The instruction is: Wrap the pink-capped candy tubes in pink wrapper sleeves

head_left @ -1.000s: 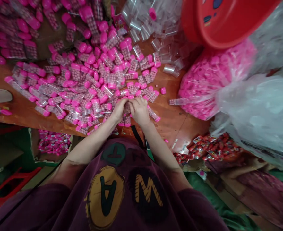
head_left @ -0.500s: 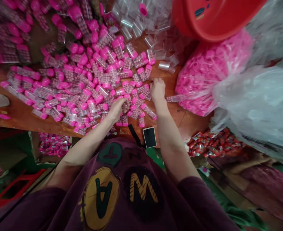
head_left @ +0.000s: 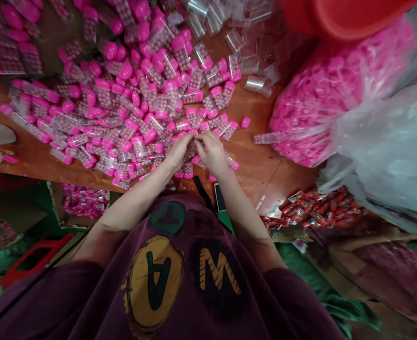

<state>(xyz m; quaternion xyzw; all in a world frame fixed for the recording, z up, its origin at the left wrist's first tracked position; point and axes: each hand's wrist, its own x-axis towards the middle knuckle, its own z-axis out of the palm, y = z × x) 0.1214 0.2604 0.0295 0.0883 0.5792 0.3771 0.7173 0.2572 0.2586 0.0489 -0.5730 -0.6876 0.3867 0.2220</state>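
My left hand [head_left: 180, 150] and my right hand [head_left: 212, 152] meet fingertip to fingertip over the near edge of a big heap. Both have their fingers pinched closed; what lies between them is mostly covered by the fingers. The heap is made of small clear tubes [head_left: 154, 123] filled with pale pink beads and closed with bright pink caps. Several of these tubes lie right under and around my hands. A loose pink cap [head_left: 245, 122] rests on the wooden table [head_left: 254, 163], to the right of the heap.
Clear empty tubes [head_left: 258, 86] are piled at the back. On the right stand a bag of pink caps [head_left: 315, 104], a red basin [head_left: 357, 19] and a white plastic bag [head_left: 389, 127]. A phone [head_left: 220, 197] lies at the table's front edge, near red wrapped packets [head_left: 318, 208].
My right hand has come left from the right side of the heap to meet my left hand. A loose pink cap now shows where the right hand was. The view has shifted slightly.
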